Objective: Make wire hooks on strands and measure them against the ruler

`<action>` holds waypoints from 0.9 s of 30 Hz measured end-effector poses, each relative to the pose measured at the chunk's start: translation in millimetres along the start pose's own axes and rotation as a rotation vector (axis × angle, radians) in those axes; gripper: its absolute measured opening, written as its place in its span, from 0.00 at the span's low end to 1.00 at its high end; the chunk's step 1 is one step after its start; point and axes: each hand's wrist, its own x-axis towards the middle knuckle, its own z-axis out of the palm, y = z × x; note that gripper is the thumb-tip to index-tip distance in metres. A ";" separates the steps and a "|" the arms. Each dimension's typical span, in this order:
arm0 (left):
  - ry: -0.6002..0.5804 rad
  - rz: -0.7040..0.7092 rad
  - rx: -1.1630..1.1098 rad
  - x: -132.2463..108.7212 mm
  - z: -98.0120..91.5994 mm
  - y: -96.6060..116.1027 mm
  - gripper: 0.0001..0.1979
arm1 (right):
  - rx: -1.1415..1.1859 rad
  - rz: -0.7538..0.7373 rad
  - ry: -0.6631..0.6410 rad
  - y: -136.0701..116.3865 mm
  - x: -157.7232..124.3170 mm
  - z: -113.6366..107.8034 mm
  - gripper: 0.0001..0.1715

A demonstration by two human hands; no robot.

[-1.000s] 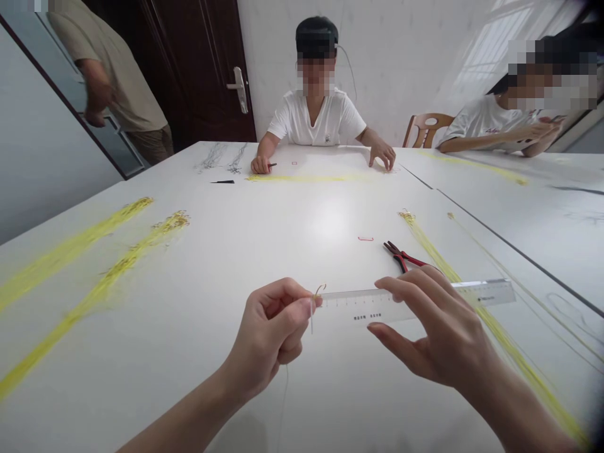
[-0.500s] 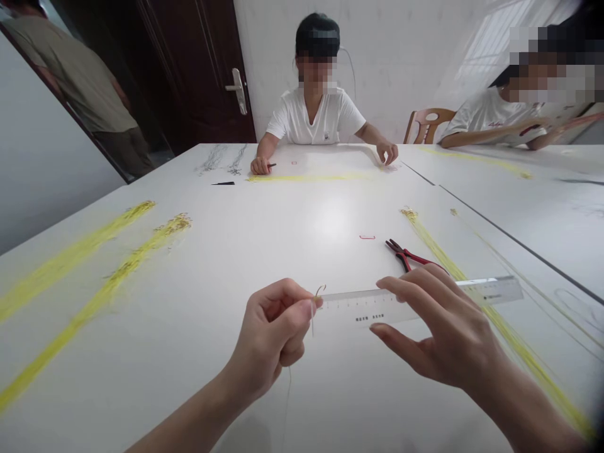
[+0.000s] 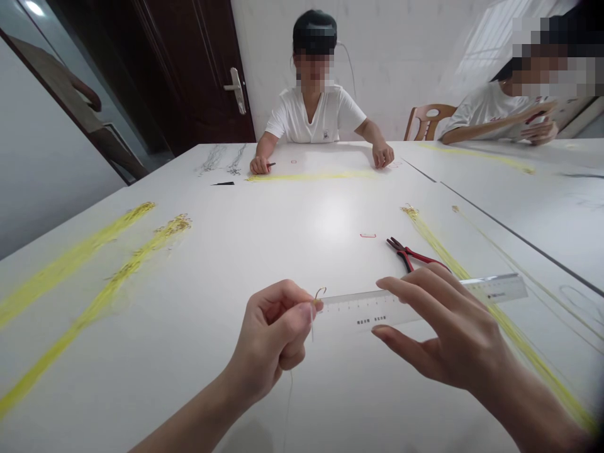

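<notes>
Crosswise, ruler (image 3: 358, 308) spans left-right beside pinched string (image 3: 319, 292).

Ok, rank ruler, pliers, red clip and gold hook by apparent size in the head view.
1. ruler, partly behind the right hand.
2. pliers.
3. red clip and gold hook: alike, and the hook is nearer the camera, so unranked.

I see my left grip (image 3: 274, 330) pinched shut on a thin yellow thread with a small gold hook (image 3: 319, 293), held right at the left end of the clear plastic ruler (image 3: 495, 288), which lies flat on the white table (image 3: 302, 214). My right grip (image 3: 443, 327) spreads loose-fingered over the ruler's middle. Just beyond the ruler lie red-handled pliers (image 3: 408, 253). A long bundle of yellow threads (image 3: 427, 233) crosses the ruler's right part.
</notes>
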 end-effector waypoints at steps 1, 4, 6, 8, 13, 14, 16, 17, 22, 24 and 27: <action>-0.011 -0.001 -0.004 -0.1 -0.4 -0.1 0.09 | 0.000 -0.002 0.003 -0.2 0.0 0.0 0.22; -0.038 -0.011 -0.014 -0.1 -1.2 0.0 0.07 | 0.008 -0.002 0.007 -0.6 -0.1 0.1 0.22; -0.048 -0.011 -0.015 0.1 -1.7 0.2 0.06 | 0.009 -0.001 0.005 -0.8 -0.1 0.2 0.23; -0.050 -0.008 -0.015 0.3 -2.2 0.3 0.06 | 0.010 -0.001 0.005 -0.9 -0.1 0.3 0.23; -0.053 -0.007 -0.014 -0.5 -4.0 -0.3 0.05 | 0.019 -0.001 0.008 -1.2 -0.2 -0.8 0.23; -0.057 -0.007 -0.014 -0.8 -4.2 -0.4 0.05 | 0.017 0.001 0.009 -1.4 -0.2 -1.1 0.23; -0.058 -0.009 -0.018 -1.2 -4.3 -0.4 0.06 | 0.008 0.005 0.015 -1.7 -0.2 -1.6 0.23; -0.059 -0.010 -0.020 -1.3 -4.1 -0.4 0.06 | 0.005 0.004 0.020 -1.8 -0.1 -1.7 0.23; -0.078 0.003 -0.030 -0.9 -3.0 -0.4 0.05 | -0.006 0.010 0.027 -1.8 0.4 -1.7 0.23; -0.084 0.013 -0.038 -0.3 -3.2 -0.7 0.05 | -0.009 0.010 0.028 -1.6 0.1 -1.9 0.24; -0.091 0.012 -0.043 0.5 -4.1 -1.0 0.06 | -0.013 0.006 0.038 -1.5 -0.2 -2.8 0.24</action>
